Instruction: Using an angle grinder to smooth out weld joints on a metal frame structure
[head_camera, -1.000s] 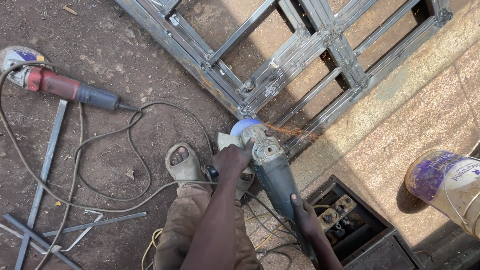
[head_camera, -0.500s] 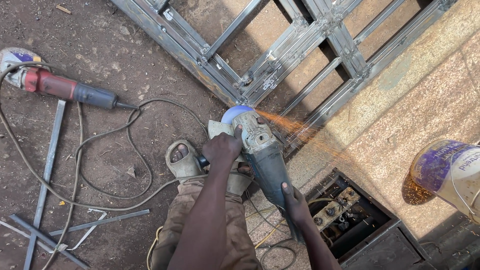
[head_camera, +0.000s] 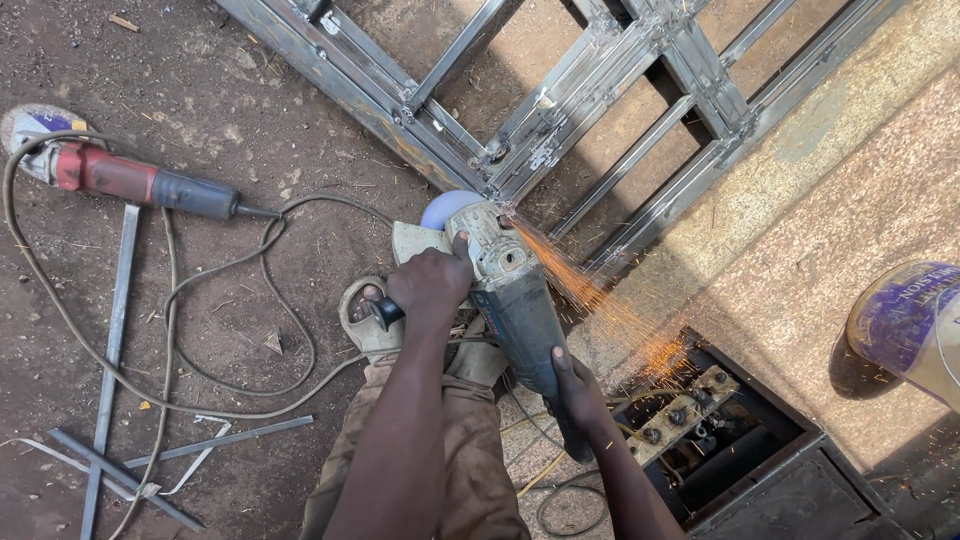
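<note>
Left hand (head_camera: 430, 285) clamped round the side handle, right hand (head_camera: 578, 392) wrapped about the rear body of the angle grinder (head_camera: 510, 290), centre of frame. Disc pressed on the welded metal frame (head_camera: 560, 120) at upper centre. Sparks (head_camera: 610, 310) thrown toward lower right, straight into the open electrical box (head_camera: 700, 440) and near the plastic container (head_camera: 915, 325) at the right edge: likely scorching or fire there. Sandalled foot (head_camera: 370, 320) just beside the disc, bare hands too, so a kickback risked a cut. Loose cable (head_camera: 250, 330) at left risked snagging.
</note>
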